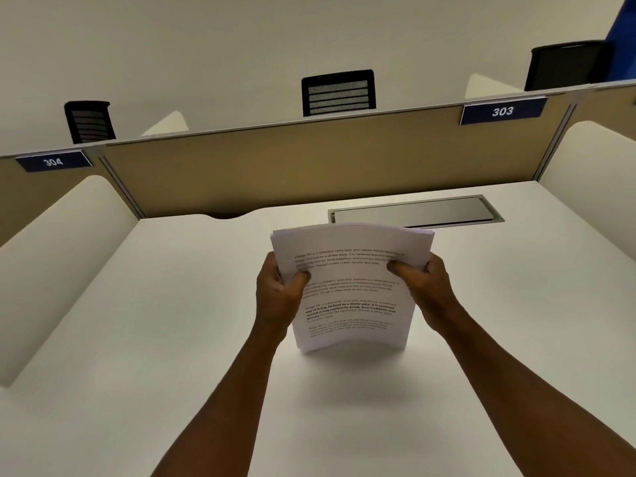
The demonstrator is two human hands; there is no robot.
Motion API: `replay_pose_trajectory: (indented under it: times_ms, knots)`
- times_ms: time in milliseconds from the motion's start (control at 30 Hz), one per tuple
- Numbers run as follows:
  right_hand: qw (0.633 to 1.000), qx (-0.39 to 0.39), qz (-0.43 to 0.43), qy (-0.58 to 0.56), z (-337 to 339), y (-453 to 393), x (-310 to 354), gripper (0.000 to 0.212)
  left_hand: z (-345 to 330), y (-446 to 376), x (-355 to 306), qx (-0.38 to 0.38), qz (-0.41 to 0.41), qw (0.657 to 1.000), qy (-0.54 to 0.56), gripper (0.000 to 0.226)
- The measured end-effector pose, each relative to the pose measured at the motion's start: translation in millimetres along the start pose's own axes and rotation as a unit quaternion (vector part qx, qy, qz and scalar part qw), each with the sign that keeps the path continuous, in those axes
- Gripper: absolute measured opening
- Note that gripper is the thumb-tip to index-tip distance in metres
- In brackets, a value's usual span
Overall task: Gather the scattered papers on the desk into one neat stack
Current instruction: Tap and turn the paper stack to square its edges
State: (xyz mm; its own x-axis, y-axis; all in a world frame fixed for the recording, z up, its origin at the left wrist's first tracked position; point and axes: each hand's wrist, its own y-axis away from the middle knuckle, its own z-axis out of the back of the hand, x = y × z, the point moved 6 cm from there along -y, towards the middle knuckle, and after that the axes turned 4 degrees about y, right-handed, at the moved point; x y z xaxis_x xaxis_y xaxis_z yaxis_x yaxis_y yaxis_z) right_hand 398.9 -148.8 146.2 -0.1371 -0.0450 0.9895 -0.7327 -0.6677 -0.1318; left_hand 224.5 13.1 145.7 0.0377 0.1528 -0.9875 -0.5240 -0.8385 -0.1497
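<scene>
Both hands (278,290) (425,280) gripping papers (351,290), seemingly upright

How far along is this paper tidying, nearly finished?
Nearly. Done: no loose sheets show on the desk; the papers are together in one bundle. In hand: the left hand and right hand grip its sides, holding it upright with its bottom edge at the desk, as if squaring it. Left: the top edges look slightly uneven, so even them and lay the stack flat.
</scene>
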Motion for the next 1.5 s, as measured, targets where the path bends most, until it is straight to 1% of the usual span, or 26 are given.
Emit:
replay_pose_trajectory:
  times_ms: [33, 100, 167, 200, 267, 300, 333, 367, 433, 533, 667, 833, 933, 1033, 1100, 1133, 1167, 1200, 1233, 1267, 1333, 1400, 1500]
  knots:
    - [1.000, -0.003, 0.001, -0.001, 2, -1, -1, 0.028, 1, 1, -4, -0.002, -0.017, 1.000, -0.014, 0.046]
    - [1.000, -0.013, 0.003, -0.005, 6, -2, -4, 0.037, 3, 4, -15, -0.007, -0.076, 0.997, -0.026, 0.064]
    - [0.999, -0.033, 0.031, 0.012, 9, -1, -2, 0.045, 1, 7, -28, -0.001, -0.142, 0.988, -0.052, 0.083]
    - [0.997, -0.045, 0.058, 0.029, 9, 0, 1, 0.051, 1, 7, -34, 0.001, -0.172, 0.982, -0.074, 0.087]
    - [0.988, -0.066, 0.127, 0.065, 9, 4, 11, 0.071, 1, 7, -45, -0.007, -0.230, 0.966, -0.120, 0.083]
    - [0.981, -0.077, 0.160, 0.083, 9, 6, 15, 0.078, 2, 6, -49, -0.016, -0.256, 0.957, -0.138, 0.078]
    - [0.971, -0.089, 0.191, 0.109, 10, 7, 20, 0.080, 3, 6, -51, -0.021, -0.282, 0.947, -0.155, 0.071]
    - [0.959, -0.101, 0.222, 0.141, 10, 8, 26, 0.077, 2, 6, -52, -0.023, -0.301, 0.938, -0.170, 0.063]
    - [0.932, -0.114, 0.278, 0.201, 8, 9, 36, 0.061, 1, 7, -51, -0.024, -0.316, 0.930, -0.186, 0.051]
    - [0.907, -0.126, 0.321, 0.242, 6, 12, 46, 0.041, 2, 8, -49, -0.025, -0.319, 0.930, -0.179, 0.044]
    - [0.896, -0.139, 0.333, 0.260, 7, 12, 48, 0.032, 4, 8, -48, -0.026, -0.320, 0.930, -0.178, 0.043]
    - [0.899, -0.133, 0.336, 0.247, 8, 11, 49, 0.028, 4, 8, -47, -0.024, -0.315, 0.931, -0.185, 0.043]
    - [0.916, -0.129, 0.307, 0.223, 8, 11, 48, 0.029, 3, 9, -47, -0.031, -0.308, 0.933, -0.181, 0.042]
    - [0.943, -0.125, 0.254, 0.175, 6, 12, 45, 0.040, 4, 9, -50, -0.034, -0.291, 0.941, -0.168, 0.045]
    - [0.965, -0.121, 0.205, 0.107, 7, 11, 39, 0.052, 1, 11, -50, -0.029, -0.257, 0.955, -0.144, 0.058]
    - [0.976, -0.116, 0.169, 0.067, 7, 10, 34, 0.054, 1, 12, -47, -0.027, -0.232, 0.964, -0.124, 0.067]
    - [0.984, -0.111, 0.129, 0.040, 7, 9, 28, 0.050, 0, 12, -43, -0.026, -0.200, 0.975, -0.097, 0.075]
    - [0.989, -0.111, 0.095, 0.038, 6, 8, 20, 0.043, -1, 12, -37, -0.024, -0.164, 0.984, -0.066, 0.079]
    - [0.989, -0.116, 0.069, 0.053, 6, 9, 13, 0.035, -2, 12, -28, -0.025, -0.129, 0.991, -0.037, 0.079]
    - [0.988, -0.127, 0.050, 0.077, 5, 11, 6, 0.029, -3, 12, -20, -0.031, -0.102, 0.994, -0.026, 0.073]
    - [0.982, -0.161, 0.021, 0.099, 7, 17, -7, 0.020, -6, 15, -6, -0.049, -0.066, 0.996, -0.033, 0.056]
    - [0.980, -0.183, -0.012, 0.076, 6, 23, -16, 0.018, -10, 21, 3, -0.063, -0.035, 0.997, -0.033, 0.045]
    - [0.985, -0.163, -0.053, 0.034, -3, 29, -26, 0.025, -14, 26, 13, -0.078, 0.009, 0.997, -0.005, 0.040]
